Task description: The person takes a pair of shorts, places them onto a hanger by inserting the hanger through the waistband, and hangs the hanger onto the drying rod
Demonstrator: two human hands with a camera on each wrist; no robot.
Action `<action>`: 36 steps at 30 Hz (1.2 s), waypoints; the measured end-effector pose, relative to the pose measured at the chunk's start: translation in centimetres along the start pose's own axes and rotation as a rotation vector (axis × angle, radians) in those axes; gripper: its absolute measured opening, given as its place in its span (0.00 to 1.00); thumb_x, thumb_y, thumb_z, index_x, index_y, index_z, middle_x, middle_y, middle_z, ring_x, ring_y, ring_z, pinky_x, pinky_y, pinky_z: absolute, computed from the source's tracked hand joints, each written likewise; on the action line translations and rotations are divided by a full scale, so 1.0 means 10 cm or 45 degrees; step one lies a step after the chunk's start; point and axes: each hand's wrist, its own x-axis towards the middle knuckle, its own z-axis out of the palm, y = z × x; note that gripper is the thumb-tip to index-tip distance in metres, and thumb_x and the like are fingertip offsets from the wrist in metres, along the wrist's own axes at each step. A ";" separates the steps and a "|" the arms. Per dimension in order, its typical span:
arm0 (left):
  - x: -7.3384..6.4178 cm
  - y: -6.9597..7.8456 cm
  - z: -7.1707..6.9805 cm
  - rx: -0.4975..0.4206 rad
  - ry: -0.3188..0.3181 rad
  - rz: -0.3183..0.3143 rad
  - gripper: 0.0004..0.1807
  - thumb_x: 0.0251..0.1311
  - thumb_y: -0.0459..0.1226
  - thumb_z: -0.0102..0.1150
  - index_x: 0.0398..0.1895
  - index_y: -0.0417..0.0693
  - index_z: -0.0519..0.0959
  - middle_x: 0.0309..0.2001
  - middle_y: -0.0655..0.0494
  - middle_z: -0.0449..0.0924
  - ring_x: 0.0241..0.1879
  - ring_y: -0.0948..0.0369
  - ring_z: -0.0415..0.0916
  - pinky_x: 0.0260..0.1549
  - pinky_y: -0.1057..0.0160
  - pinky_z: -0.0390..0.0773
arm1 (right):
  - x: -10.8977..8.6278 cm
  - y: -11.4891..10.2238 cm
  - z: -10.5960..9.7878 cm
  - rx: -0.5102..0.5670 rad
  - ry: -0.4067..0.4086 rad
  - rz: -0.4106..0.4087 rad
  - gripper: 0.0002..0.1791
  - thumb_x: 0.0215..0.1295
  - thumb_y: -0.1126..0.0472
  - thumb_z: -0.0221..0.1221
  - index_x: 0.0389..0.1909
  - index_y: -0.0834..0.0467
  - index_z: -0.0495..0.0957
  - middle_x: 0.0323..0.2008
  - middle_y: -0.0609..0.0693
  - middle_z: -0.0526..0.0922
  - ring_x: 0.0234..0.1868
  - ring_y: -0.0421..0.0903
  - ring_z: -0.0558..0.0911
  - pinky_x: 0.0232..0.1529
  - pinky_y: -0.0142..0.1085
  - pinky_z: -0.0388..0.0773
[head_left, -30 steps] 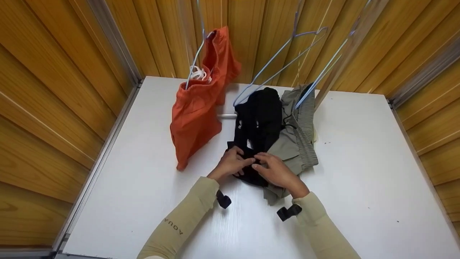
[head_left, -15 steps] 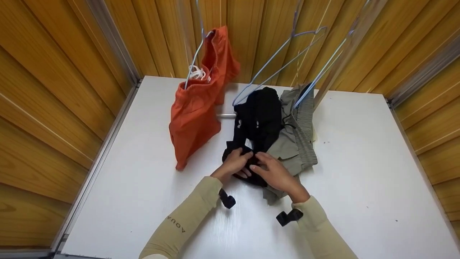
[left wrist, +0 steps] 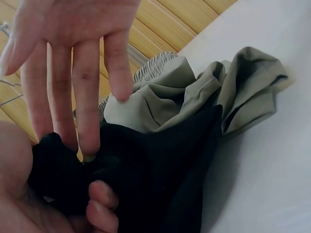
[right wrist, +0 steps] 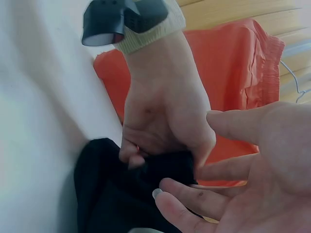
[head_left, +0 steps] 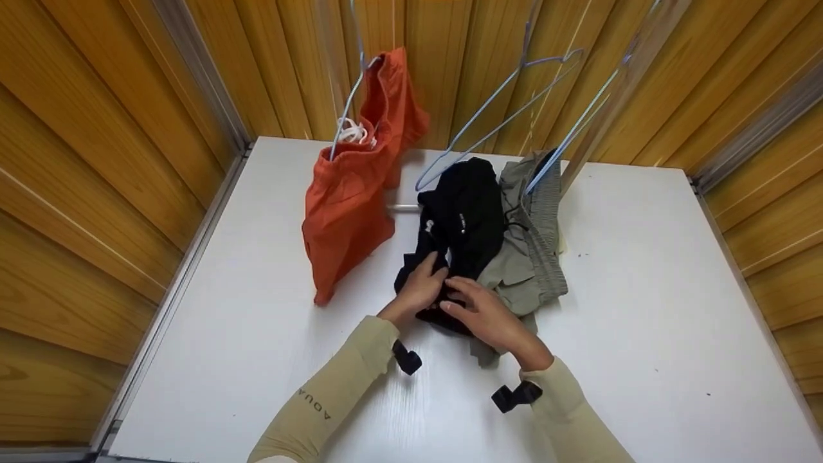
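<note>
Black shorts (head_left: 474,215) with small white marks lie bunched in the middle of the white table (head_left: 643,308). My left hand (head_left: 419,289) grips their near part, its fingers curled round the cloth in the right wrist view. Beside it, my right hand (head_left: 488,315) holds its fingers fairly straight, fingertips at the black fabric (left wrist: 160,160). To the right, grey-green shorts (head_left: 543,257) with an elastic waist hang on a blue hanger (head_left: 582,122), partly covered by the black pair. A second blue hanger (head_left: 479,116) reaches down to the black shorts' far end.
On the left, orange shorts (head_left: 350,212) with a white drawstring hang from a blue hanger (head_left: 352,96). A white rod (head_left: 405,208) shows between them and the black shorts. Wood-patterned panels (head_left: 437,77) stand behind and at both sides, with a post (head_left: 611,109) at the back right.
My left hand has shifted slightly inward and farther under the black cloth. The near part is bunched more, and the far part has slipped a little from the hanger's corner.
</note>
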 end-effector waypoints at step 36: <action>-0.52 0.25 0.00 0.804 0.107 0.803 0.27 0.70 0.40 0.48 0.71 0.62 0.63 0.62 0.58 0.76 0.52 0.58 0.79 0.41 0.57 0.80 | 0.26 0.29 -0.30 0.004 0.470 0.232 0.27 0.62 0.69 0.55 0.62 0.61 0.62 0.54 0.62 0.71 0.36 0.48 0.75 0.35 0.35 0.70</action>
